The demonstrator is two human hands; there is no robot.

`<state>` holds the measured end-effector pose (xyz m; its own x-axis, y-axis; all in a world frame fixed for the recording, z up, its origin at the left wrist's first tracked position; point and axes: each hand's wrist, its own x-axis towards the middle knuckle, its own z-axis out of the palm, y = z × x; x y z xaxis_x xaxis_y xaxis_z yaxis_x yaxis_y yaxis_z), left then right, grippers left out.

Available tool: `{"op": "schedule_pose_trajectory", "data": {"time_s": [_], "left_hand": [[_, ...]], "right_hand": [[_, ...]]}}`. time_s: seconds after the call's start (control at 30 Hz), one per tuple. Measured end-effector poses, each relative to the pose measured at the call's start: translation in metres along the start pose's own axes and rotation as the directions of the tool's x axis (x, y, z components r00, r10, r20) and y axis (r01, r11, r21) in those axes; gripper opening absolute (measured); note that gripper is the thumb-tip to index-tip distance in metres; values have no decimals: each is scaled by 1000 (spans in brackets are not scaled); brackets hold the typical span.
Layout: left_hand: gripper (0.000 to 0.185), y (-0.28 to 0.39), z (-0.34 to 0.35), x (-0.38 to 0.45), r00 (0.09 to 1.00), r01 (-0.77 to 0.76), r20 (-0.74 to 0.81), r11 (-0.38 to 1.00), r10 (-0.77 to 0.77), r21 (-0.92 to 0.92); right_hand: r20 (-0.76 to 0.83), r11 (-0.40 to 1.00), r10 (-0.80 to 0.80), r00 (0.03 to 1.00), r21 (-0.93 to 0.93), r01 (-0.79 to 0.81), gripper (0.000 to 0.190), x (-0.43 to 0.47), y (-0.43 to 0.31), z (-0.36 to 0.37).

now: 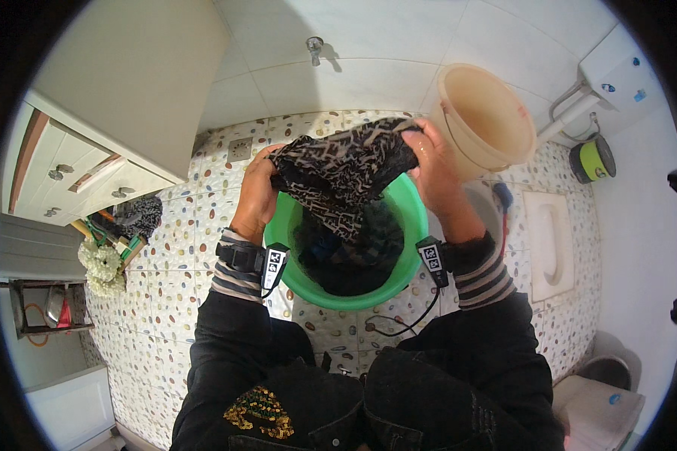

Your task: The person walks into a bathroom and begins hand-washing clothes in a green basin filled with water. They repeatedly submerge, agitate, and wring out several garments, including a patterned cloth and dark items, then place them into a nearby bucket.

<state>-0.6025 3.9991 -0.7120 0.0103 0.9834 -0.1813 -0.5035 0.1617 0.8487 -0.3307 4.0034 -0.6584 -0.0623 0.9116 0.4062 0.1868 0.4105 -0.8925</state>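
Between my two hands, a black cloth with a beige pattern (350, 169) hangs bunched above a green plastic basin (420, 225). My left hand (259, 189) grips its left end, and my right hand (431, 163) grips the upper right end with the thumb on top. The cloth's lower tip droops over the basin. Inside the basin lie dark wet-looking clothes (350, 259), with a bluish patch among them. The basin stands on the tiled floor in front of me. Cloth covers part of the fingers of both hands.
A beige plastic bucket (485, 118) stands just beyond my right hand. Farther right are a blue-headed brush (503, 197) and a squat toilet (550, 248). A white cabinet (107, 152) rises at left. A tap (315, 51) juts from the wall above a floor drain (240, 149).
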Motion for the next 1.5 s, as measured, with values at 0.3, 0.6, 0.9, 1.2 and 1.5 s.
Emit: {"op": "schedule_pose_trajectory", "data": {"time_s": [0.3, 0.6, 0.9, 1.2, 1.5], "left_hand": [[33, -6, -10, 8, 993, -118, 14, 920, 121, 374], [64, -35, 36, -17, 792, -339, 609, 805, -35, 487], [28, -4, 36, -16, 930, -224, 367, 769, -15, 599], [24, 13, 22, -11, 948, -301, 216, 882, 235, 363], [30, -21, 38, -20, 929, -136, 366, 862, -60, 488]], "right_hand": [[64, 981, 84, 994, 168, -94, 20, 21, -13, -13], [486, 945, 219, 846, 109, -307, 32, -26, 40, 39], [641, 942, 323, 696, -290, -170, 55, -44, 90, 24], [339, 912, 169, 926, -411, -16, 35, -47, 98, 8], [536, 946, 247, 807, 46, -320, 63, -22, 29, 44]]}}
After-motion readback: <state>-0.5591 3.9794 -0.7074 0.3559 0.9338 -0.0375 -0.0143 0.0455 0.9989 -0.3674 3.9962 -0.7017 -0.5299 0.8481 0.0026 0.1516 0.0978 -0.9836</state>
